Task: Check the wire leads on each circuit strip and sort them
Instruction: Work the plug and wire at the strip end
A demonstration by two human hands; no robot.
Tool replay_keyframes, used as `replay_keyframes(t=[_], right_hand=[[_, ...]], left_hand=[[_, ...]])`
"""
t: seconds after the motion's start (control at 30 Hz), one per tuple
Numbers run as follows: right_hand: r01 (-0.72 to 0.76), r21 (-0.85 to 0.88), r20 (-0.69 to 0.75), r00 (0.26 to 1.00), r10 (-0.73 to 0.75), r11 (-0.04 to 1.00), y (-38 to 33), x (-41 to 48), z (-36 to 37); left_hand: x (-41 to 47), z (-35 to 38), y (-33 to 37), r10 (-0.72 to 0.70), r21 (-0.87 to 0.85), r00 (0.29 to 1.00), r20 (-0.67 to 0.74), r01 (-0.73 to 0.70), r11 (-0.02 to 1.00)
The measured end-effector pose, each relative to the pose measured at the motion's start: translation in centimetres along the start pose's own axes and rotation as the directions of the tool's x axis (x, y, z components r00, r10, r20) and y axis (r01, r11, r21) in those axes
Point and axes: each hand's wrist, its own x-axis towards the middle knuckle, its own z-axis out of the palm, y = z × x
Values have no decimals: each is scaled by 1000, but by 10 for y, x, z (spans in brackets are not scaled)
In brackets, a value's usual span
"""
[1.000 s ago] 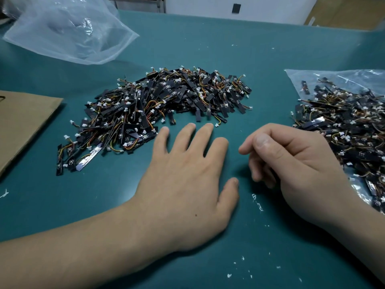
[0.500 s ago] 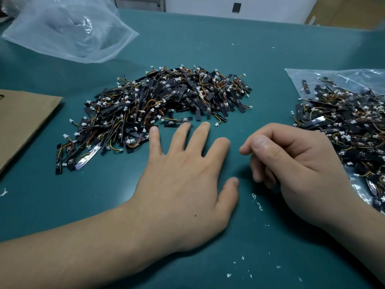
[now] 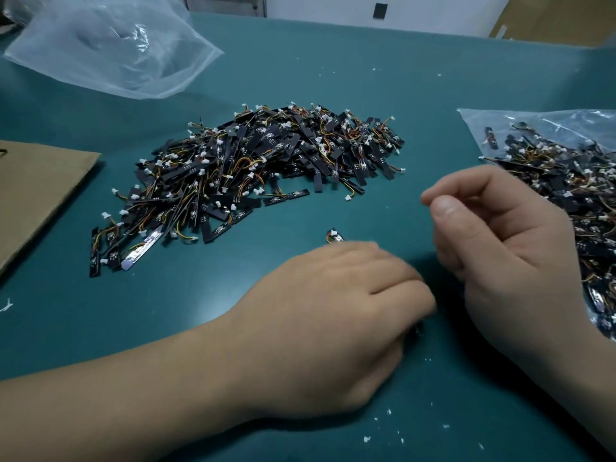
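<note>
A: The left hand (image 3: 333, 311) curls its fingers under on the counter (image 3: 166, 295), one strip (image 3: 334, 235) peeking past the knuckles. Held or not, nobody can tell.

B: The right hand (image 3: 500, 248) is clenched, empty. The big pile (image 3: 260, 168) and the bag (image 3: 483, 121) suggest plenty left to check.

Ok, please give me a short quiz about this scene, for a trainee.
1. True or false: the pile lies on the bare table.
2. The bag of strips is at the: A left, B right, C middle.
3. Which hand is nearer the lone strip?
Key: 1 true; 2 B; 3 left hand.
</note>
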Motion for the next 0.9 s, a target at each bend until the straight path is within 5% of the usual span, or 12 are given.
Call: replay_keyframes(t=[0.1,0.23,0.57,0.9], right_hand=[[-45,11,5,999,45,999,0,1,-1],[-70,-106,113,990,82,992,1,0,1],[32,-412,347,929,124,910,-5,-3,6],[57,-443,334,937,105,895,-8,-1,4]], left_hand=[[0,3,-4,-145,172,986,-88,158,972],[2,3,-10,-408,181,909,-81,416,891],[5,5,-17,-395,57,914,-89,400,915],[6,2,-20,-393,-451,889,-235,259,854]])
